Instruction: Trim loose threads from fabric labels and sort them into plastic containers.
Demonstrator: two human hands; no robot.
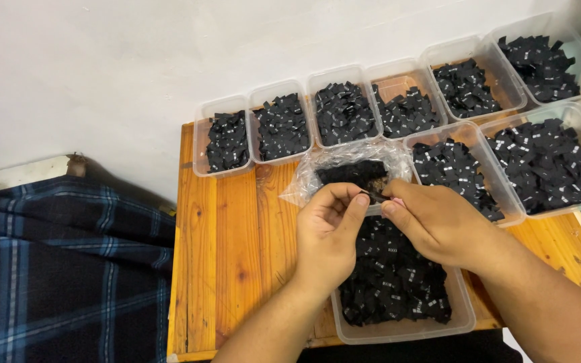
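I see my left hand (327,225) and right hand (438,222) both pinching one black label (373,195) over the near tub (405,329), bag (351,168) just beyond, so strays drop in.

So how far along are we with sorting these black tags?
Done: eight clear tubs along the wall already hold black tags. In hand: the left hand and right hand pinch one tag between them over the near tub. Left: the plastic bag still holds tags.
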